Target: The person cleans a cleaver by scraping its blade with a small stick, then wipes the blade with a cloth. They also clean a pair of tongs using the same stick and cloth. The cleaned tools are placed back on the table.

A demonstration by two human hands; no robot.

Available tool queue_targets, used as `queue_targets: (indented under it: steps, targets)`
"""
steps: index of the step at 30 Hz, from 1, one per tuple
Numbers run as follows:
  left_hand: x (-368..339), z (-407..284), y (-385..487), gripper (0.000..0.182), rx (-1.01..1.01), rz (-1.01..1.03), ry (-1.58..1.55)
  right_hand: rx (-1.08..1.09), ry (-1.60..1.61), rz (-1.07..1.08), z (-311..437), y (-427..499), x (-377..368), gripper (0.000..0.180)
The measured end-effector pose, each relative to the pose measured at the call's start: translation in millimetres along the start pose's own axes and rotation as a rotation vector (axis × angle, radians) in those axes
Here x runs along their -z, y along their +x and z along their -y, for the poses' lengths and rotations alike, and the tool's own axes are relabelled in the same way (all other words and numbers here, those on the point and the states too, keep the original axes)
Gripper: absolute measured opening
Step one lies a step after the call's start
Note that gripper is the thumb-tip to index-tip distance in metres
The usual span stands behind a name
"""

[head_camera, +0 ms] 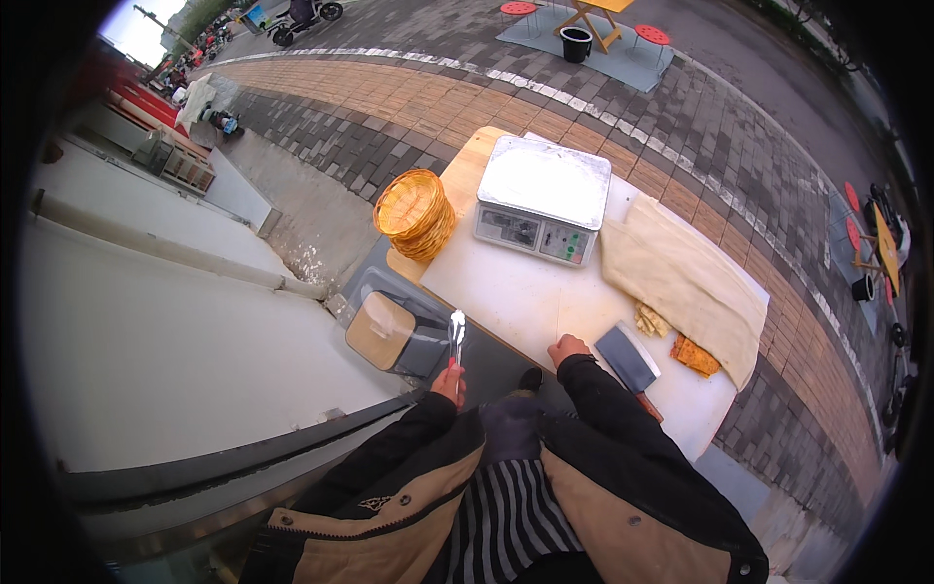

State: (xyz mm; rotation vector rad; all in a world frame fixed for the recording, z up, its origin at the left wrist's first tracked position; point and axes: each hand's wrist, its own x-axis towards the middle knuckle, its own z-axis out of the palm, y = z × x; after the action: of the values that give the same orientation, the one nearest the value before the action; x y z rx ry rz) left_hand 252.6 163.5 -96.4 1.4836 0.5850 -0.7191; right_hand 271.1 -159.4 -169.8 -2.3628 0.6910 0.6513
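Note:
My left hand (449, 385) is closed around the red handle of metal tongs (457, 343), whose tips point away from me. Below the tongs is a clear plastic box (430, 321) holding a light-brown lid or board. My right hand (568, 350) rests curled in a fist at the near edge of a white cutting board (503, 299); nothing shows in it. Just right of it lies a cleaver (627, 358) with a wooden handle. Beyond the cleaver, a beige cloth (678, 270) partly covers pieces of flatbread (651, 320) and an orange-brown flat food piece (695, 355).
A digital scale (543, 190) stands at the board's far side. Stacked wicker baskets (414, 212) are at its left, on a wooden board (467, 160). A white wall (182, 336) runs along my left. Farther off are red stools (651, 35) and a yellow folding table (595, 11).

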Motion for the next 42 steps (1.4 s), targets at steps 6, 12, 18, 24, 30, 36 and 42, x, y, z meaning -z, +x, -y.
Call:
queue_targets:
  steps: [6, 12, 18, 24, 30, 36, 42]
  targets:
    - [-36, -34, 9, 0.070, 0.162, 0.164, -0.054, -0.034, 0.878, 0.119, -32, -37, 31, 0.026]
    - [-99, -105, -20, 0.096, -0.059, 0.737, -0.236, 0.191, 1.422, 0.097, -21, -119, 134, 0.036]
    - [-158, -173, -107, 0.130, -0.348, 1.036, -0.108, 0.544, 1.462, -0.152, 15, -237, 234, 0.015]
    - [-194, -196, -164, 0.139, -0.378, 1.146, 0.000, 0.794, 1.132, -0.479, 33, -295, 265, 0.012]
    - [-216, -194, -199, 0.143, -0.302, 1.113, 0.071, 0.832, 0.844, -0.588, 17, -320, 276, 0.009]
    - [-233, -186, -219, 0.147, -0.348, 1.134, 0.093, 0.960, 0.561, -0.638, 5, -339, 282, 0.010]
    - [-246, -178, -228, 0.149, -0.444, 1.138, 0.169, 0.967, 0.473, -0.724, -9, -352, 286, 0.016]
